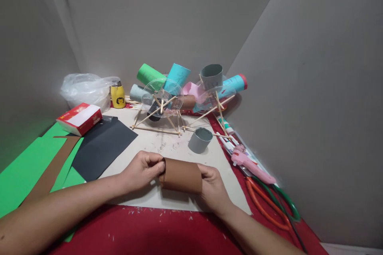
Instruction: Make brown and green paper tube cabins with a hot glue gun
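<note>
In the head view, the brown paper tube (182, 176) is held lengthwise from left to right over the near part of the pale sheet (231, 185) on the worktop (167, 233). The left hand (149, 169) pinches its left rim between thumb and fingers; the right hand (214, 187) steadies the right end, though how far its fingers reach inside is hidden. A light, even pinch should keep the thin wall from creasing, with both ends level. Best keep the work clear of the grey paper ring (197, 144), upright just beyond.
</note>
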`<state>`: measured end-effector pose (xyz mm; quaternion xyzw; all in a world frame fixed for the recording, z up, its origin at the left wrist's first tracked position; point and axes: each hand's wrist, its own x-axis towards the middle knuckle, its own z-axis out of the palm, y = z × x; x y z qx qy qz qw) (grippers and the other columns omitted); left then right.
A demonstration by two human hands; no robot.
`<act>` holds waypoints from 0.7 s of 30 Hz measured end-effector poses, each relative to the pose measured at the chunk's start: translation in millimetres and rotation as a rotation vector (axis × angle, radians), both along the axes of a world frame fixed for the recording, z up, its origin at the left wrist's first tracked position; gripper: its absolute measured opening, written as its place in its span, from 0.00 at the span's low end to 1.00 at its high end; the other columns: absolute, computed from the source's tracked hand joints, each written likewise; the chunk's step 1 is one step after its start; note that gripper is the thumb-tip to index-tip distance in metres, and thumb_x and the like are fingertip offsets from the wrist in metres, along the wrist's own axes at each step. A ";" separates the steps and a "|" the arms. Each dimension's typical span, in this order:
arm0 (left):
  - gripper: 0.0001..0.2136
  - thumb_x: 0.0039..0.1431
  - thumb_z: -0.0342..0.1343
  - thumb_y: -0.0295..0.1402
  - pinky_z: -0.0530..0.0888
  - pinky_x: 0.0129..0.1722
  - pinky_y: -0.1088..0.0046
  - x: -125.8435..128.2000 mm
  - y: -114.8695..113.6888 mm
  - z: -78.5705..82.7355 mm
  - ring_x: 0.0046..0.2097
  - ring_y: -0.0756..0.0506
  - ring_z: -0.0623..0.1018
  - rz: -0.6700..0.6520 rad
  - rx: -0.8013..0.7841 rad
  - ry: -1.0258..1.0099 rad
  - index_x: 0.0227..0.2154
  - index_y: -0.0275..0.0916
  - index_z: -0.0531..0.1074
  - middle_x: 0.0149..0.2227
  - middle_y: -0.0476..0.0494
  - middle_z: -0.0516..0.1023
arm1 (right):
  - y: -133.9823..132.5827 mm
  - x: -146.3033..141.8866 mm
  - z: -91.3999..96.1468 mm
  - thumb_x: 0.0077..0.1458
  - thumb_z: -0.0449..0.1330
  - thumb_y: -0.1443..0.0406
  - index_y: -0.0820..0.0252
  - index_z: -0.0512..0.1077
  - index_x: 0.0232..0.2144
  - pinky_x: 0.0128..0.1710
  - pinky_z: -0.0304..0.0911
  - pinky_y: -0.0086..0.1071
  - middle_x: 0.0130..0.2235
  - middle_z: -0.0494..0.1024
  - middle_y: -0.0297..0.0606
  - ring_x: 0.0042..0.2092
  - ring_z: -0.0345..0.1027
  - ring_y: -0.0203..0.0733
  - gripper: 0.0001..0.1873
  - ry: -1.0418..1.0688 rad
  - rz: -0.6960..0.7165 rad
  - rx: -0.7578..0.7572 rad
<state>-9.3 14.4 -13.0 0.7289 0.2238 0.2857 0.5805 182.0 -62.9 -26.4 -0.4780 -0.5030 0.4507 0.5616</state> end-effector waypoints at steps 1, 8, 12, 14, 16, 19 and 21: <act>0.15 0.61 0.49 0.32 0.63 0.25 0.80 0.0 0.3 -0.6 0.22 0.54 0.66 -0.017 -0.039 -0.012 0.19 0.34 0.66 0.19 0.51 0.69 | 0.1 0.1 -0.3 0.46 0.68 0.61 0.60 0.82 0.27 0.27 0.65 0.29 0.24 0.79 0.34 0.27 0.69 0.40 0.08 -0.010 0.004 0.007; 0.16 0.59 0.51 0.32 0.58 0.23 0.81 0.6 2.1 7.6 0.22 0.55 0.59 0.008 0.020 -0.010 0.16 0.35 0.61 0.17 0.54 0.60 | 3.0 6.8 -5.4 0.48 0.65 0.69 0.57 0.78 0.42 0.34 0.67 0.30 0.36 0.80 0.39 0.36 0.73 0.43 0.16 -0.319 -0.073 0.257; 0.17 0.60 0.49 0.33 0.59 0.23 0.81 0.6 1.1 11.8 0.21 0.55 0.60 -0.005 0.120 0.042 0.16 0.35 0.61 0.17 0.53 0.61 | 1.9 12.3 -4.3 0.49 0.62 0.75 0.51 0.76 0.46 0.38 0.68 0.30 0.38 0.80 0.37 0.38 0.74 0.40 0.22 -0.441 -0.148 0.504; 0.17 0.61 0.49 0.32 0.60 0.23 0.81 0.1 -0.3 11.6 0.21 0.55 0.63 -0.037 0.188 0.056 0.17 0.34 0.64 0.17 0.52 0.65 | 0.8 14.7 -4.6 0.51 0.60 0.76 0.49 0.78 0.43 0.36 0.68 0.28 0.36 0.81 0.36 0.36 0.74 0.39 0.21 -0.443 -0.140 0.528; 0.16 0.61 0.49 0.31 0.60 0.24 0.82 -0.3 -1.8 11.1 0.22 0.55 0.64 -0.054 0.241 0.060 0.18 0.34 0.65 0.18 0.51 0.66 | 0.4 16.3 -5.9 0.51 0.59 0.76 0.49 0.79 0.41 0.35 0.68 0.28 0.35 0.82 0.35 0.35 0.76 0.39 0.20 -0.422 -0.149 0.484; 0.16 0.61 0.49 0.31 0.61 0.24 0.82 -0.4 -3.3 11.6 0.21 0.55 0.64 -0.050 0.230 0.067 0.18 0.34 0.65 0.17 0.52 0.66 | 1.9 16.6 -8.2 0.51 0.60 0.74 0.49 0.81 0.36 0.36 0.69 0.30 0.35 0.83 0.34 0.35 0.77 0.41 0.16 -0.344 -0.152 0.354; 0.16 0.62 0.48 0.32 0.61 0.24 0.82 -0.4 -2.9 13.4 0.21 0.55 0.64 -0.046 0.166 0.079 0.18 0.34 0.65 0.17 0.51 0.66 | 4.3 15.8 -8.9 0.51 0.62 0.71 0.50 0.81 0.34 0.36 0.70 0.31 0.35 0.83 0.35 0.36 0.77 0.42 0.12 -0.290 -0.143 0.239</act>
